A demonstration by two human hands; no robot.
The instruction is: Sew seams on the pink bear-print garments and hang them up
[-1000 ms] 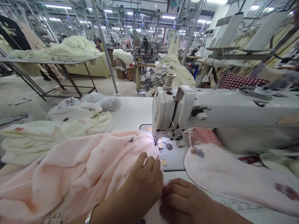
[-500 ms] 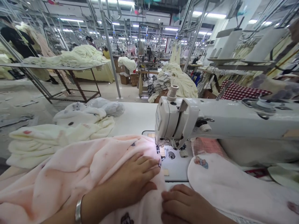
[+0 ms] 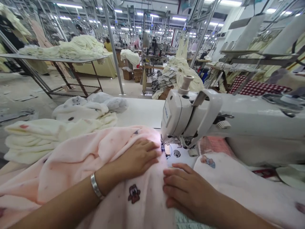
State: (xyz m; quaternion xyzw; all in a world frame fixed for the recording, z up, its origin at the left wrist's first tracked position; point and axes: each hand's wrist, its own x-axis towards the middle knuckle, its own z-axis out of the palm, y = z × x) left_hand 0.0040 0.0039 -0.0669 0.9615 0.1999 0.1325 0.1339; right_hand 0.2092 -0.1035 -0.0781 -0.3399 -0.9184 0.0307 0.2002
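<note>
Soft pink printed fabric (image 3: pixel 78 159) spreads from the left under the needle area of a white sewing machine (image 3: pixel 181 117). My left hand (image 3: pixel 139 157) lies flat on it with fingers stretched out, just left of the lit presser foot (image 3: pixel 163 147). A metal bracelet (image 3: pixel 95 186) circles that wrist. Nearer to me, a small dark bear-like print (image 3: pixel 134 194) shows on the cloth. My right hand (image 3: pixel 186 187) rests its slightly bent fingers on the fabric's right edge, below the needle plate; gaps show between the fingers, and its thumb cannot be made out.
Cream and white cloth (image 3: pixel 59 133) is heaped at the table's left. Another pale pink piece (image 3: pixel 228 181) lies right of my right hand, under the machine arm. Thread cones (image 3: pixel 247 31) stand at the upper right. Beyond are a table (image 3: pixel 71 59) piled with cream fabric and a metal pole (image 3: pixel 113 47).
Both hands have moved forward, toward the machine, and the pink fabric has shifted forward with them; the bear-like print now shows fully. The camera view has tilted down slightly.
</note>
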